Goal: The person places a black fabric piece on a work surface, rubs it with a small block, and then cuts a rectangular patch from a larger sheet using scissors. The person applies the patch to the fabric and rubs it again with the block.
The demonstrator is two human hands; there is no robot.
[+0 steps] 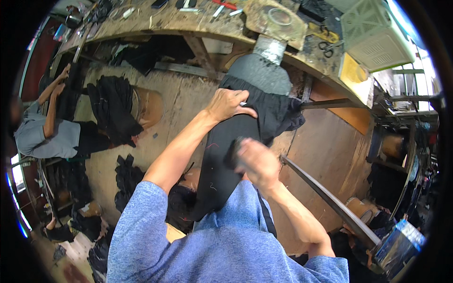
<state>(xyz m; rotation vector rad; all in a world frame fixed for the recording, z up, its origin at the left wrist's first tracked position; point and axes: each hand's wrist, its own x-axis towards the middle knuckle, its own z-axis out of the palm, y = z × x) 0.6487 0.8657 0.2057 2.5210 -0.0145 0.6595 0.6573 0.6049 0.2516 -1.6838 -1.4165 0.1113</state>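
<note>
A black cloth garment stretches over my lap and up onto a grey padded form. Short pink and white bits of thread lie on its dark face. My left hand is closed on the garment near the form, its thumb reaching to the right; a small whitish thing shows by the fingers. Lower down, over the garment, is my right hand, smeared by motion. Its fingers are wrapped round a dark object too blurred to name.
A worn wooden bench curves across the far side, bearing scissors and a pale plastic crate. A metal bar slants on the right. At left sits another person beside piled black cloth.
</note>
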